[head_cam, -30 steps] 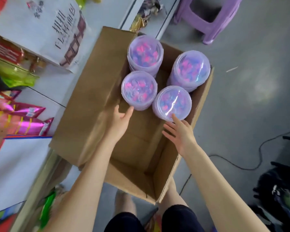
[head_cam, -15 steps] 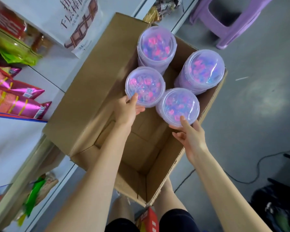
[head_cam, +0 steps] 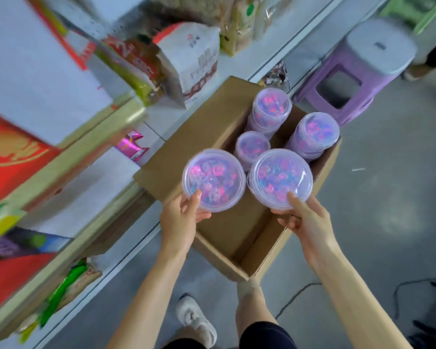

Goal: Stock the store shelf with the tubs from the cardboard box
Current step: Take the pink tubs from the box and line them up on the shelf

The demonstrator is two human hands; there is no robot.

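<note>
Over cardboard box (head_cam: 186, 137): left hand (head_cam: 179, 222) grips left tub (head_cam: 213, 180), right hand (head_cam: 310, 222) grips right tub (head_cam: 280, 178); purple stool (head_cam: 350, 79) beyond, shelf (head_cam: 98, 182) alongside left.

Outstretched left hand (head_cam: 178, 219) and right hand (head_cam: 306, 219) grip with curled fingers (head_cam: 288, 221).

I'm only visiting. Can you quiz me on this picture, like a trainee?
1. True or false: the left hand grips a tub, and the right hand holds nothing.
2. How many tub tops show down inside the cardboard box?
3. The two held tubs are: A over the box, B on the shelf, C on the floor.
Key: 1 false, the right hand grips a second tub; 2 three; 3 A.
</note>
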